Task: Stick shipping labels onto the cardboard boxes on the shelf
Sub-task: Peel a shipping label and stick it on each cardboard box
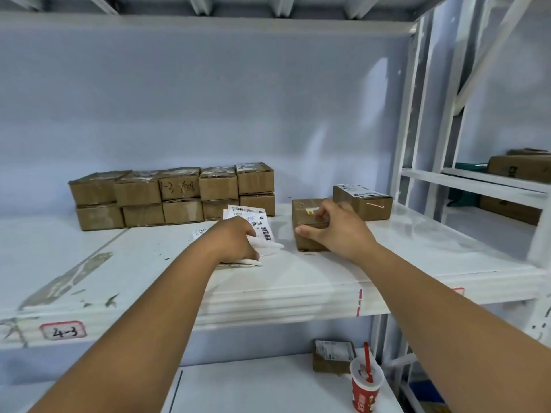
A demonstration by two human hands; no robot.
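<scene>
The shelf (387,257) is white and scuffed, with a tag (63,330) reading "4-3" on its front edge. The left hand (235,242) lies on the labels (253,217), a loose sheaf of white barcoded sheets spread on the shelf; its fingers bend down onto the paper, and sheet edges poke out from under the palm to the right. I cannot tell whether it grips the sheaf or only presses on it. The right hand (337,231) holds the box (302,210), a small brown carton standing on the shelf just right of the labels. Its fingers curl over the top and its thumb lies along the near side. A small yellow mark shows on the top of the box; it carries no white label that can be seen. Just behind and to the right stands a labelled box (362,202), a white label on its top. At the back left is a stack (170,198) of plain cartons, two rows high, against the wall. On the lower shelf (268,383) sit another carton (332,357) with a label and a red cup (365,389).
</scene>
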